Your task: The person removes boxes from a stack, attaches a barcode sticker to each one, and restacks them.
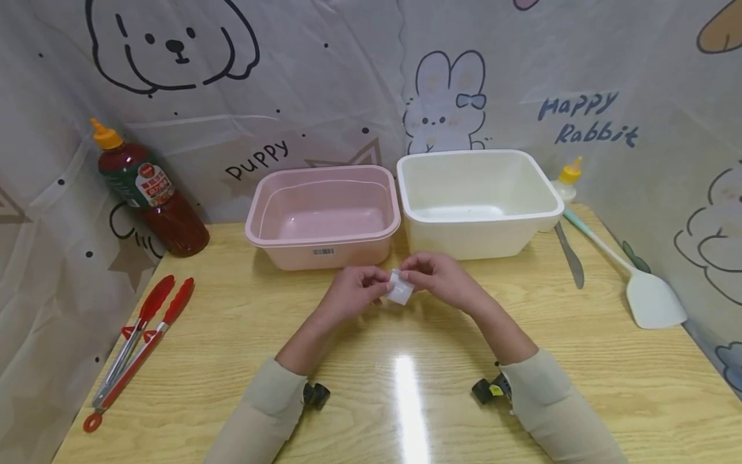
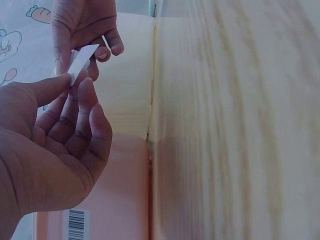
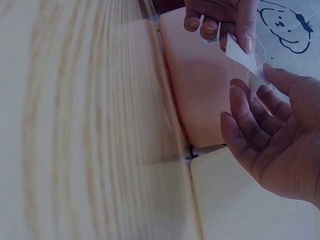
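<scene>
While both hands meet over the middle of the pale wooden table (image 1: 580,386), the biggest things on it stand at the far edge: a white rectangular plastic tub (image 1: 478,200) on the right and, touching its left side, a pink rectangular plastic tub (image 1: 323,216) with a barcode sticker on its near wall. At the far left a tall dark-red sauce bottle with an orange cap (image 1: 147,190) leans against the printed curtain; nearer, on the left, lie red-tipped metal tongs (image 1: 136,345). On the right lie a pale green spatula (image 1: 637,283) and, beside it, a metal knife (image 1: 570,254). Just near of the two tubs, the left hand (image 1: 353,290) and the right hand (image 1: 440,276) share a small white square paper packet (image 1: 400,287), held above the table. Each hand pinches one edge of it between thumb and forefinger, the remaining fingers loosely spread apart
</scene>
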### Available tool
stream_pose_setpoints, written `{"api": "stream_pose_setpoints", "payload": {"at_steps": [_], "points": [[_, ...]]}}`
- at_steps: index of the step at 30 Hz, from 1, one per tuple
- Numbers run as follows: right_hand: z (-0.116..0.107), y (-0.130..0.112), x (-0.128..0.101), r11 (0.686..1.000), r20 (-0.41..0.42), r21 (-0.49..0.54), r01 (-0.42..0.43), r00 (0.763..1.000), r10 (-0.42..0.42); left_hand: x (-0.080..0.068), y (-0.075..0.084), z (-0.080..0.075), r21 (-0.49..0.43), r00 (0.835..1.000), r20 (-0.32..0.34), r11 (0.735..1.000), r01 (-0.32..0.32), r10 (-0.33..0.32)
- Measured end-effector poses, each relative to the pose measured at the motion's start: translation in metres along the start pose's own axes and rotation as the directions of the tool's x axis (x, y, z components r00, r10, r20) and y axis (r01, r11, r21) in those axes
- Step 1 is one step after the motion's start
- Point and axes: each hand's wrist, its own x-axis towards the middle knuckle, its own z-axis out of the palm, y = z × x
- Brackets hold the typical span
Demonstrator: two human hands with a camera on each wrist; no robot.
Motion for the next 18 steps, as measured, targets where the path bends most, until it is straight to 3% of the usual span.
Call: {"api": "stream_pose_setpoints", "payload": {"at_steps": [18], "points": [[-0.0075, 0.0006, 0.001, 1.0, -0.06, 0.001, -0.005, 0.998, 0.005, -0.0013, 0.0003, 0.0008, 0.034, 0.996, 0.062, 0.997, 0.067, -0.069]]}}
